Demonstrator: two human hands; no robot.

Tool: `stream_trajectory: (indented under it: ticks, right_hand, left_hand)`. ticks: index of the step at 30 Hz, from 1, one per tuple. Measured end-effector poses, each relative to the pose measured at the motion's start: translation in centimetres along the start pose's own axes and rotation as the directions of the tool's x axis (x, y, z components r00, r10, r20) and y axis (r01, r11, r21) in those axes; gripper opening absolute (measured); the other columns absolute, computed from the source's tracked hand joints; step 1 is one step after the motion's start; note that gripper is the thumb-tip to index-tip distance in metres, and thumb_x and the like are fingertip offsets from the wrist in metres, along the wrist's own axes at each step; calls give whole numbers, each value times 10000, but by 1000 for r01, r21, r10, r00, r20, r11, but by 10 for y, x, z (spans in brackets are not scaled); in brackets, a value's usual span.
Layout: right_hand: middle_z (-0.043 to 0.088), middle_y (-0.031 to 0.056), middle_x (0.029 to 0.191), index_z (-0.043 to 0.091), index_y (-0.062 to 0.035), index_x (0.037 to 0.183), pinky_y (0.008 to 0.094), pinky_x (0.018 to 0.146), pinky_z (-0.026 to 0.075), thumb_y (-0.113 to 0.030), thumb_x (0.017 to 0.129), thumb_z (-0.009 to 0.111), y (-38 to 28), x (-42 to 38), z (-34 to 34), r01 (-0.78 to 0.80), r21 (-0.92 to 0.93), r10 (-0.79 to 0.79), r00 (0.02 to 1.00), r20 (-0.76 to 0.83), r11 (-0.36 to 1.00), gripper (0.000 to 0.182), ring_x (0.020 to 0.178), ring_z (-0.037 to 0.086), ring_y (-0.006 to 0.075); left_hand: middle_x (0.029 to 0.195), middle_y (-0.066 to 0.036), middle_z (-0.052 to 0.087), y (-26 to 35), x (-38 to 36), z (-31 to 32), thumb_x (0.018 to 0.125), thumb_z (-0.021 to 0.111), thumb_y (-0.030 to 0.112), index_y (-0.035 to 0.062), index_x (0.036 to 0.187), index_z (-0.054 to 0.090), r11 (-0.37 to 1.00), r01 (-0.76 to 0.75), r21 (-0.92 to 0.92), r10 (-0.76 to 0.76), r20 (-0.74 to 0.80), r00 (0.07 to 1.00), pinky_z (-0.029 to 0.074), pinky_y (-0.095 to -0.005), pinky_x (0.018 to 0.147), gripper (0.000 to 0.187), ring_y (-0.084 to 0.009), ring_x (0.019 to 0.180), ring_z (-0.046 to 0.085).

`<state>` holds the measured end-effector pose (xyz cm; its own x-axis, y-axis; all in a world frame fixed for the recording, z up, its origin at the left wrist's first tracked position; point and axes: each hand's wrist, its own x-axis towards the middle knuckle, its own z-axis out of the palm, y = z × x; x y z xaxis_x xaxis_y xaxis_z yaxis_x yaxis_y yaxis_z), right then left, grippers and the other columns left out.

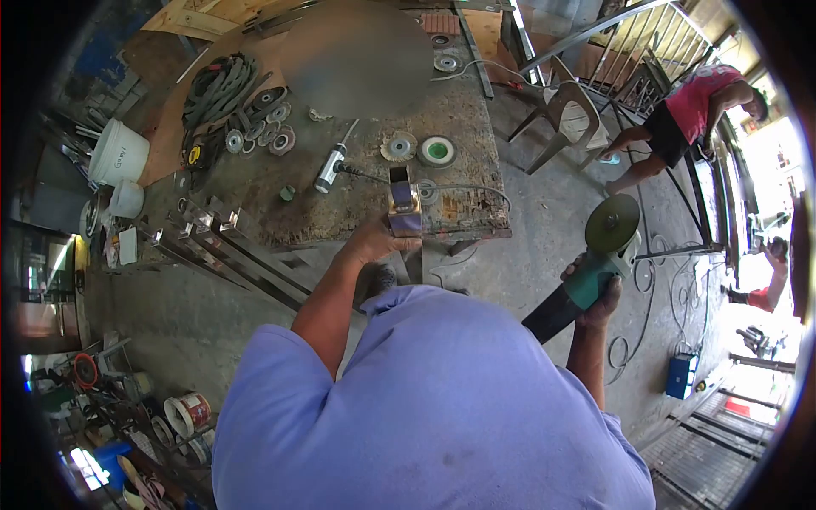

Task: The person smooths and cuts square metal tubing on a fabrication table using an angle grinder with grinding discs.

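My right hand (605, 304) is wrapped around a green and black angle grinder (585, 282), held out over the floor to the right of the workbench. Its round disc (612, 223) points up and away from me. At the bench's near edge, my left hand (371, 241) grips a shiny square metal tube (405, 223) whose end rests on the bench top. On the bench behind the tube lie a white and black power tool (331, 169) with a cable, a worn flap disc (398, 146) and a green-centred disc (437, 151).
Several metal tubes (242, 255) lean against the bench (323, 225) on the left, near white buckets (119, 153). A coiled hose (218, 89) and a yellow tape measure (195, 155) lie on top. At right are a plastic chair (568, 115), a bending person (693, 110) and floor cables (646, 289).
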<state>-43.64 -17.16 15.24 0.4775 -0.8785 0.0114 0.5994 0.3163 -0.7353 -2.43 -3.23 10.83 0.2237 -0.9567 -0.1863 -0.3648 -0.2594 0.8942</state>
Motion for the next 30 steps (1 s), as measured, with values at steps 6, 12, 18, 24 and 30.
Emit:
stream_trajectory:
  ticks: [6, 12, 18, 24, 30]
  right_hand:
    - [611, 173, 1099, 489, 19, 1309, 433, 824, 559, -552, 835, 659, 13, -6, -2, -72, -44, 72, 997, 0, 996, 762, 956, 661, 302]
    - [615, 167, 1090, 502, 12, 1290, 433, 815, 560, -544, 818, 679, 40, -18, 24, -121, -47, 116, 989, -94, 992, 751, 951, 659, 305]
    - [620, 178, 1072, 507, 14, 1282, 422, 790, 562, -543, 804, 687, 57, -35, 65, -132, -81, 119, 982, -149, 988, 755, 918, 665, 308]
    - [620, 177, 1065, 514, 12, 1276, 421, 777, 565, -534, 807, 689, 45, -42, 64, -65, -129, 54, 995, -89, 989, 740, 915, 669, 302]
    - [628, 167, 1068, 522, 12, 1265, 420, 797, 562, -537, 799, 702, 4, -51, 31, -60, -110, 57, 998, -38, 992, 743, 924, 670, 294]
  left_hand:
    - [907, -45, 749, -5, -11, -4, 743, 871, 270, 49, 943, 729, 994, 10, 113, -6, -34, 999, 546, -307, 768, 330, -163, 863, 704]
    - [907, -40, 750, -46, -6, -25, 772, 852, 252, 40, 929, 734, 996, 52, -79, -47, 58, 997, 547, -298, 738, 289, -147, 834, 698]
    - [993, -56, 729, -64, 0, -22, 746, 872, 292, 73, 1090, 679, 997, -72, -32, 74, 85, 994, 526, -323, 813, 451, -176, 896, 679]
    - [972, -46, 724, -54, 1, -10, 776, 859, 256, 52, 1049, 681, 959, 66, -275, -31, 129, 991, 527, -306, 811, 385, -132, 914, 665]
    - [1040, -47, 705, -32, 12, 23, 756, 878, 240, 39, 1198, 603, 959, 55, -279, -19, 130, 991, 528, -315, 838, 558, -132, 932, 655]
